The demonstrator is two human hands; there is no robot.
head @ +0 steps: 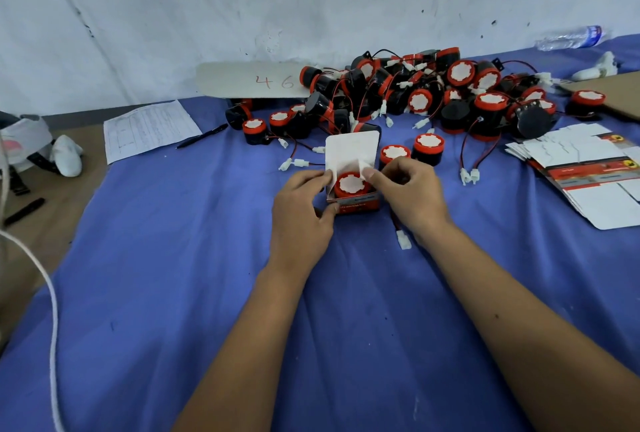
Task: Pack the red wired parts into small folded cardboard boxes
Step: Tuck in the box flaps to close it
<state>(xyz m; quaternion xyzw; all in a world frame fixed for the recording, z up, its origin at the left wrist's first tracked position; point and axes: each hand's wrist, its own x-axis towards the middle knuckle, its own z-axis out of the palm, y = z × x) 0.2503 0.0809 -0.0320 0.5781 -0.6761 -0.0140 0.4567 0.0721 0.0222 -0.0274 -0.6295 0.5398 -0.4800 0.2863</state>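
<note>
Box: small red-and-white folded cardboard box stands upright near the middle of the blue cloth-covered counter, its white lid flap raised at the back.
Part in box: round red wired part with a white face sits inside the open top, face up.
Left hand grip: left hand holds the box's left side, thumb curled against the lower front corner, fingertip pinching the left white side flap.
Right hand grip: right hand has fingers curled, thumb and forefinger pinching the right side flap over the part.
Loose connector: white plug on a red-black wire lies on the cloth under the right wrist; whether it belongs to the boxed part, cannot tell.
Supply: heap of red-and-black wired parts along the far edge by the wall.
Flat boxes: stack of unfolded white-and-red cardboard blanks at the right edge.
Left edge: printed paper sheet with a black pen beside it.
</note>
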